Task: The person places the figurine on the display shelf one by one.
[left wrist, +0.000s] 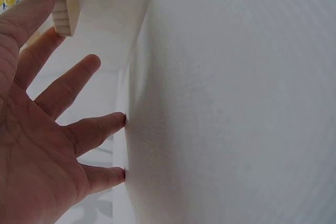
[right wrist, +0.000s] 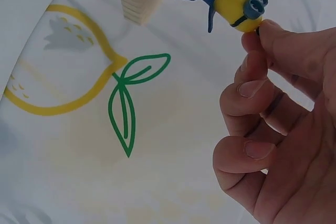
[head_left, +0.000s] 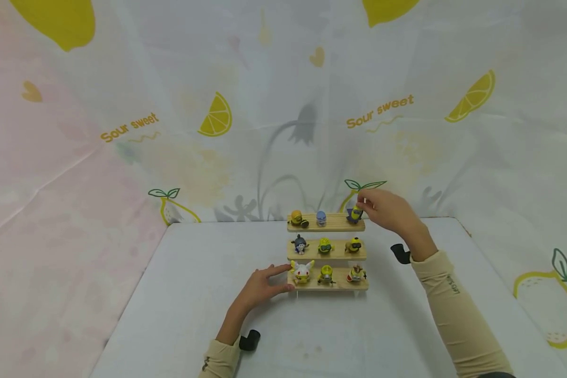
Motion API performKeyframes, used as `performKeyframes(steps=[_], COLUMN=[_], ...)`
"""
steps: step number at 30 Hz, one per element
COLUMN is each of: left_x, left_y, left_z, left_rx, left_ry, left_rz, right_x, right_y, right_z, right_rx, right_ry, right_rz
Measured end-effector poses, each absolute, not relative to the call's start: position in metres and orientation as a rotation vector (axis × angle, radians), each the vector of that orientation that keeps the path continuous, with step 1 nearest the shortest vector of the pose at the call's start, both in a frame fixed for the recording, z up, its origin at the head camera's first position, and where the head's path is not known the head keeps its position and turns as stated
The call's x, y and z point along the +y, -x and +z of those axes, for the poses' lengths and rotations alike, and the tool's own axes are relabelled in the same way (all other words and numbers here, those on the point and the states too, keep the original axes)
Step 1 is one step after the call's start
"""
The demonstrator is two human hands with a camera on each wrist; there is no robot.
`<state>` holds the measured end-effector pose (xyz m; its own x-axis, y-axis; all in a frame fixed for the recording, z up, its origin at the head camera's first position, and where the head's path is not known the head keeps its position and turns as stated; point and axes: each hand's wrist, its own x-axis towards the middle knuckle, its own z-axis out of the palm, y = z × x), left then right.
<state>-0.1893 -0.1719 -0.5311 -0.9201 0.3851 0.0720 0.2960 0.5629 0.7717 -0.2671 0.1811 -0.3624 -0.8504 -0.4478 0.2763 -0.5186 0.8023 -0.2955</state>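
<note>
A three-tier wooden display shelf [head_left: 328,286] carries small toy figures. My right hand [head_left: 387,210] pinches the top of a yellow minion figure [right wrist: 233,1] between thumb and index finger. That figure has goggles and a dark blue cape, and it is at the right end of the top tier. The other right fingers are curled beside it, holding nothing. At the left end of the lowest tier, my left hand [head_left: 260,286] holds the board between thumb and index finger, while its other fingers spread out. Two of those fingertips meet the white surface in the left wrist view.
A white long-eared figure [head_left: 302,272] sits right beside the left fingers. The top tier also holds an orange-yellow figure [head_left: 296,217] and a pale blue one [head_left: 321,218]. Several more figures fill the lower tiers. A lemon-print cloth [head_left: 283,105] hangs behind the white table [head_left: 193,262].
</note>
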Motion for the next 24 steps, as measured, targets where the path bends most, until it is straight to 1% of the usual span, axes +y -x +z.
performKeyframes(steps=[24], left_x=[-0.1716], left_y=[0.1893], left_z=[-0.5305], left_rx=[2.677], left_ry=[-0.564], left_rz=[1.300], right_x=[0.1738], right_y=[0.2614], right_z=[-0.3627], right_rx=[-2.842], right_ry=[-0.743], right_rz=[0.490])
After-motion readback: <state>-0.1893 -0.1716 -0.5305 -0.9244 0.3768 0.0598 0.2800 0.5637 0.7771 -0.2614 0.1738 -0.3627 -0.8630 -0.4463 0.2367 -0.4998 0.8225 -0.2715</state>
